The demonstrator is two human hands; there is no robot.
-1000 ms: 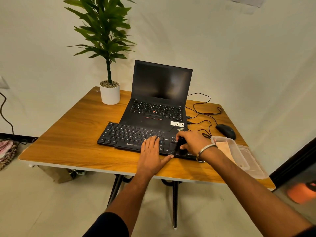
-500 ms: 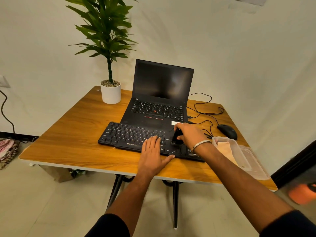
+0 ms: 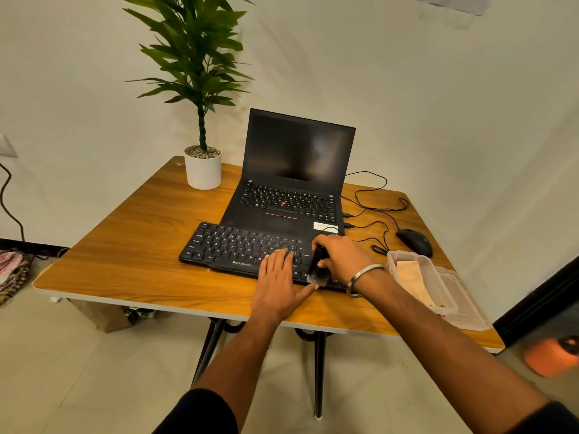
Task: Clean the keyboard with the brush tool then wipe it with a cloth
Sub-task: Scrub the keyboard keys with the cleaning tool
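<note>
A black external keyboard [image 3: 238,247] lies on the wooden table [image 3: 131,255], in front of an open laptop [image 3: 291,183]. My left hand [image 3: 279,283] rests flat on the keyboard's front right part, fingers straight. My right hand [image 3: 341,256] grips a small black brush [image 3: 318,266]; its blurred bristles touch the keys at the keyboard's right end. A folded beige cloth [image 3: 413,277] lies in a clear plastic box [image 3: 438,289] at the right.
A potted plant [image 3: 202,166] stands at the table's back left. A black mouse [image 3: 415,241] and its tangled cable [image 3: 376,211] lie right of the laptop. An orange object [image 3: 551,355] sits on the floor at far right.
My right hand swept the brush away to the keyboard's back edge, then back toward its front right corner. My left hand has stayed flat on the keys.
</note>
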